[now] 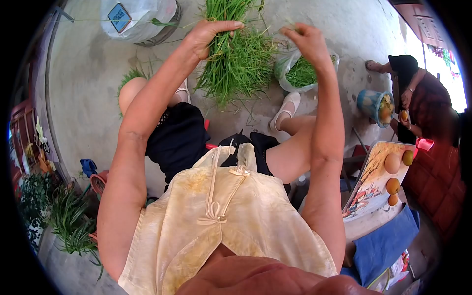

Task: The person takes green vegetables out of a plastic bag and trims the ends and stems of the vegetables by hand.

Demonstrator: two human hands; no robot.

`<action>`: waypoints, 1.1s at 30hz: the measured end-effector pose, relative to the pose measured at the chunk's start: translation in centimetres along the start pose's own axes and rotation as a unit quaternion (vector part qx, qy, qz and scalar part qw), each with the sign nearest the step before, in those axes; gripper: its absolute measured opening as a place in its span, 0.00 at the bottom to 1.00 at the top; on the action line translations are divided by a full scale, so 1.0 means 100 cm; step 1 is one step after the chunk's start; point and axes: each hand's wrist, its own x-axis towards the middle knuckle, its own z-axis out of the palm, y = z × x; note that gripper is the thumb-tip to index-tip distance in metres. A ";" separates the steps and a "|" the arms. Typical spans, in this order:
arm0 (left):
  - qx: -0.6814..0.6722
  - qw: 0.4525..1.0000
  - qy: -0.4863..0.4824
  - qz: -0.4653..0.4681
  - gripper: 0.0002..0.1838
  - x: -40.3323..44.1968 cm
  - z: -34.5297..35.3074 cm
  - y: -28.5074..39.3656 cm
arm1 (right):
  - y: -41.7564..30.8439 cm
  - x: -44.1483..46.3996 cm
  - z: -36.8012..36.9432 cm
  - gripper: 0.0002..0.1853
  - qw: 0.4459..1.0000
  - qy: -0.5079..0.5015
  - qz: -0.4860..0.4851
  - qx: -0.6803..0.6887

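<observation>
My left hand (209, 38) is closed around a thick bunch of chives (241, 59), long thin green leaves that fan out toward the floor between my feet. To its right, my right hand (308, 43) is raised with thumb and fingers pinched together. What sits in that pinch, if anything, is too small to make out. Under my right forearm a clear plastic bag (281, 70) holds more cut greens (301, 73). More green leaves (132, 76) show beside my left knee.
A white plastic-covered container (142, 14) with a QR card stands at upper left. On the right, a person (418, 93) handles fruit beside a blue bucket (368, 104). A board (366, 182) with round fruit and blue cloth (386, 241) lie nearer. Potted plants (71, 216) stand left.
</observation>
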 end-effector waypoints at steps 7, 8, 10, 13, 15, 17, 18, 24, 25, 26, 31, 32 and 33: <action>-0.075 0.995 -0.046 -0.036 0.11 0.008 0.010 -0.002 | -0.044 -0.014 0.037 0.16 0.960 -0.096 0.028 0.262; -0.078 0.996 -0.037 -0.035 0.11 0.008 0.014 -0.003 | -0.049 -0.015 0.037 0.16 0.955 -0.115 0.023 0.274; -0.085 0.996 -0.021 -0.031 0.10 0.005 0.025 -0.003 | -0.046 -0.012 0.039 0.15 0.952 -0.132 0.019 0.276; -0.060 0.998 -0.022 -0.013 0.12 0.012 0.020 -0.006 | -0.051 -0.011 0.030 0.14 0.942 -0.134 0.090 0.294; -0.087 0.995 -0.047 -0.020 0.12 0.013 0.013 -0.002 | -0.038 -0.004 0.022 0.12 0.902 -0.167 0.112 0.381; -0.072 0.997 -0.034 -0.011 0.12 0.013 0.009 0.002 | -0.025 0.002 0.011 0.10 0.859 -0.174 0.123 0.465; -0.041 0.999 -0.006 0.003 0.12 0.012 0.007 0.004 | -0.023 0.004 0.007 0.09 0.837 -0.165 0.122 0.507; 0.039 0.998 0.039 0.029 0.11 0.007 0.003 -0.002 | -0.013 0.007 -0.015 0.08 0.673 -0.166 0.069 0.718; 0.048 0.998 0.036 0.031 0.11 0.009 0.002 -0.006 | -0.017 0.008 -0.016 0.07 0.681 -0.164 0.070 0.711; 0.056 0.997 0.030 0.031 0.11 0.011 0.003 -0.010 | -0.021 0.007 -0.019 0.07 0.690 -0.159 0.071 0.703; 0.105 0.993 0.007 0.055 0.12 0.013 0.011 -0.017 | -0.030 0.007 -0.013 0.06 0.726 -0.165 0.058 0.665; 0.112 0.992 0.008 0.049 0.12 0.013 0.013 -0.018 | -0.031 0.007 -0.008 0.06 0.764 -0.137 0.079 0.626; 0.118 0.992 0.008 0.042 0.12 0.010 0.016 -0.016 | -0.033 0.007 -0.002 0.05 0.798 -0.108 0.100 0.584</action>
